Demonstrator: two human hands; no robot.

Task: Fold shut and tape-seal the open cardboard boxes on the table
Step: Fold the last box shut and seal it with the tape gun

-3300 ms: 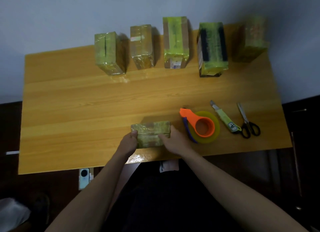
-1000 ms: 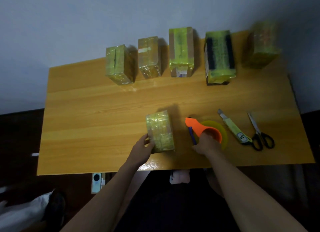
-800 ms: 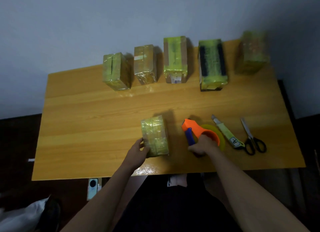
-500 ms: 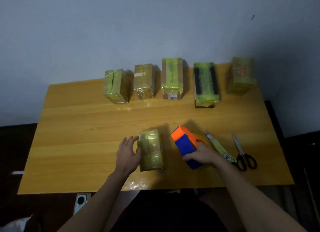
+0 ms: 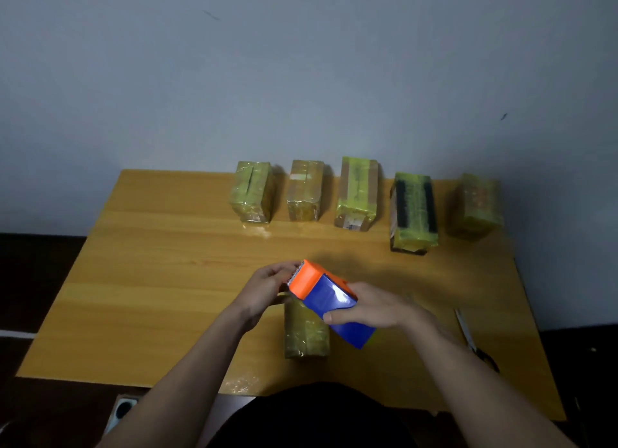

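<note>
Orange and blue, the tape dispenser [image 5: 326, 300] hangs above the near box [image 5: 306, 335], gripped in the right hand [image 5: 374, 309] with fingers [image 5: 337, 317] curled round its blue body. Its toothed orange end points away from the person, to the left. The left hand [image 5: 264, 292] sits at that toothed end, its fingers bent together there; whether they pinch the tape end cannot be told. The near box lies on the wooden table [image 5: 160, 297] close to the near edge, wrapped in yellowish tape, its far end hidden under the dispenser and the left hand. Five more wrapped boxes stand in a row along the far edge by the wall: the first [image 5: 251, 191], second [image 5: 305, 190], third [image 5: 357, 193], a fourth with black stripes [image 5: 414, 212] and a fifth [image 5: 476, 205], each apart from its neighbours. Scissors [image 5: 468, 334] lie at the right, partly hidden behind the right forearm.
</note>
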